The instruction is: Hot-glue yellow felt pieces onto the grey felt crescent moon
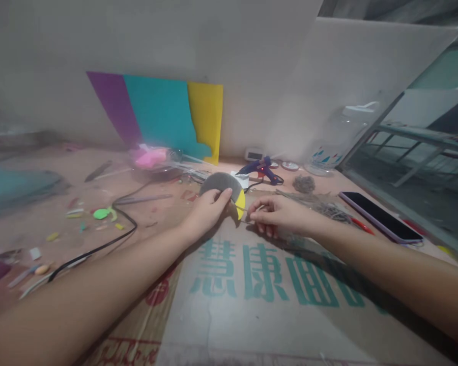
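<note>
left grip [209, 207] clasps, right grip [267, 214] pinches, bare forearms [137, 272] angled inward.

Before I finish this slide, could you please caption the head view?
Left hand holds a grey and yellow disc; right hand a thin strand.

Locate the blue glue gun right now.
In the head view, the blue glue gun is just right of center near the wall, beyond the right hand, left of the grey clump.
</note>
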Tool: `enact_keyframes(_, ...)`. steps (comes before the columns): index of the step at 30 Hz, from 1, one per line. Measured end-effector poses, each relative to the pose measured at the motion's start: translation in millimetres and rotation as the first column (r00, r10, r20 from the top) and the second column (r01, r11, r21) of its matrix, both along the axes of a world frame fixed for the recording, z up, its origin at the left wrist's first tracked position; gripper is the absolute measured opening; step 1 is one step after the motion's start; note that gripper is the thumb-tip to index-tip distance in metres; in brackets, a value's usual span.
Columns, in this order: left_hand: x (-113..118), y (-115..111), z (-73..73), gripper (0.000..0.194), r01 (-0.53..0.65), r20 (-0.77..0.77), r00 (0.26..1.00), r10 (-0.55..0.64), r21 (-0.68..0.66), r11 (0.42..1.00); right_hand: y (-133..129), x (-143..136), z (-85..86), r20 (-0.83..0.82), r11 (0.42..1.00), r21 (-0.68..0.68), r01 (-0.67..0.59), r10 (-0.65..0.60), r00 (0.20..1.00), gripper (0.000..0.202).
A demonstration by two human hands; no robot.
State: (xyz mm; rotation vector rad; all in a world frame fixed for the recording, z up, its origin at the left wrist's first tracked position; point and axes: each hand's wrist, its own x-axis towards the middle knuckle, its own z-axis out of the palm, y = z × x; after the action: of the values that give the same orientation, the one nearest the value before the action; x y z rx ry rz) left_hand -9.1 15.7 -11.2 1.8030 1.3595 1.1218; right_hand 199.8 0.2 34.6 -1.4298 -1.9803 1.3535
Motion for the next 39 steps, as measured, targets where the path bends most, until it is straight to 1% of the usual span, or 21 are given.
enact_keyframes(2,-1,0,-0.7,0.05,-0.003,-0.039,0.999,0.004,0.011,1.0,7,3,-0.3,0.044,0.98,0.196,-0.033,0.025,0.999,0.021)
enact_keyframes(4,-1,1,-1.7,0.05,0.013,-0.077,0.997,-0.012,0.008,1.0,14,4,0.3,0.018,0.925,0.378,-0.02,0.015,1.0,0.021)
enact_keyframes(5,-1,1,-2.1,0.05,0.028,-0.094,0.995,-0.028,0.004,1.0,17,4,0.2,-0.01,0.902,0.431,0.009,-0.005,1.0,0.021)
enact_keyframes(6,-1,0,-2.3,0.05,0.043,-0.109,0.993,-0.043,-0.002,0.999,20,4,-0.5,-0.041,0.888,0.457,0.048,-0.033,0.999,0.021)
enact_keyframes(8,0,-1,-1.8,0.051,0.067,-0.126,0.99,-0.069,-0.019,0.998,23,3,-3.9,-0.097,0.879,0.459,0.128,-0.094,0.991,0.023)
enact_keyframes(10,0,-2,-0.6,0.051,0.081,-0.128,0.988,-0.084,-0.033,0.996,24,2,-9.3,-0.145,0.88,0.444,0.169,-0.116,0.983,0.024)
enact_keyframes(15,0,-4,2.2,0.05,0.106,-0.113,0.987,-0.111,-0.047,0.993,21,0,-18.9,-0.2,0.865,0.474,0.161,-0.073,0.977,0.025)
enact_keyframes(21,0,-8,4.1,0.052,0.118,-0.124,0.984,-0.125,-0.068,0.991,17,-2,-20.7,-0.27,0.856,0.476,0.199,-0.072,0.96,0.025)
enact_keyframes(25,0,-10,6.0,0.053,0.114,-0.174,0.977,-0.126,-0.075,0.991,16,-2,-21.9,-0.263,0.841,0.499,0.21,-0.083,0.961,0.023)
enact_keyframes(27,0,-10,5.9,0.053,0.127,-0.166,0.977,-0.137,-0.066,0.99,16,-2,-22.2,-0.254,0.836,0.51,0.202,-0.078,0.964,0.022)
enact_keyframes(33,0,-8,0.6,0.053,0.106,-0.095,0.989,-0.109,-0.044,0.993,16,0,-24.4,-0.264,0.847,0.499,0.184,-0.053,0.963,0.021)
enact_keyframes(39,-1,-8,1.5,0.053,0.132,-0.087,0.987,-0.136,-0.055,0.99,17,2,-27.9,-0.278,0.851,0.497,0.17,-0.029,0.96,0.02)
